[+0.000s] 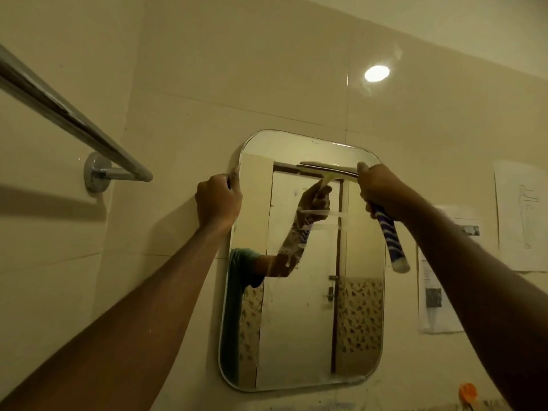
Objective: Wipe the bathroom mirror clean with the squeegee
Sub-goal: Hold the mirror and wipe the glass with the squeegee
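Observation:
A rounded rectangular mirror [308,321] hangs on the tiled wall ahead of me. My left hand [218,200] grips its upper left edge. My right hand [378,185] is closed around the squeegee [388,235], whose blue and white handle sticks out below my fist. The squeegee's blade [326,168] lies flat and level against the glass near the top of the mirror. White foam streaks and drips run down the glass below the blade. The mirror reflects my arm, the squeegee and a door behind me.
A chrome towel rail [68,117] juts out from the wall at the upper left, close to my left arm. Paper sheets [522,215] are stuck to the tiles right of the mirror. An orange object [468,391] sits at the bottom right.

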The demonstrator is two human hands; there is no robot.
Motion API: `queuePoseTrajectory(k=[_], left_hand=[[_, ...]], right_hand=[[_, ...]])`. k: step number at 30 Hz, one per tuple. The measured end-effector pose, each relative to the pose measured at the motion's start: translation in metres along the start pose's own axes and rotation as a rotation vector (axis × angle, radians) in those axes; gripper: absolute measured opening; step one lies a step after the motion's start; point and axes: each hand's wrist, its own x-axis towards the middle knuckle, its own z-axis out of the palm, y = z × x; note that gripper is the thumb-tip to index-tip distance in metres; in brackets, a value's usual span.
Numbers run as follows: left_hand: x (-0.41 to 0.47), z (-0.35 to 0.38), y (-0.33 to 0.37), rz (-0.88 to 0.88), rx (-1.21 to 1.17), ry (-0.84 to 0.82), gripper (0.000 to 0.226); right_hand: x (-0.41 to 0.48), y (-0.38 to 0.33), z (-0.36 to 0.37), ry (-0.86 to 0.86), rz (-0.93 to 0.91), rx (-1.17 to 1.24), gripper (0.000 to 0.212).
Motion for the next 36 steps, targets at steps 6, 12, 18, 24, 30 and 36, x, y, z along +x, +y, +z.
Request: queuePoseTrajectory(k=[6,12,18,24,30,36], left_hand=[[-0.009,-0.003,0.001,-0.013,0.017,-0.018,0.045],[-0.028,-0.004,-0.005,-0.026,0.001,0.002,0.05],[-0.037,0.001,-0.015,0.024,0.013,0.041,0.05],[-0.051,0.005,-0.028,0.07,0.037,0.062,0.05],[-0.053,0.0,-0.025,0.036,0.017,0.029,0.05],[-0.072,-0.005,-0.032,0.028,0.057,0.006,0.052]], right_hand=[[-0.063,0.082,0.037,-0.093,0.034,-0.038,0.042],[-0.111,0.132,0.054,-0.075,0.07,-0.023,0.047],[-0.066,0.088,0.05,0.046,-0.08,0.102,0.046],[-0.123,0.152,0.102,0.039,-0.06,0.047,0.051],[-0.138,0.149,0.097,-0.039,-0.003,0.051,0.048],[-0.088,0.104,0.074,0.064,-0.131,0.064,0.051]])
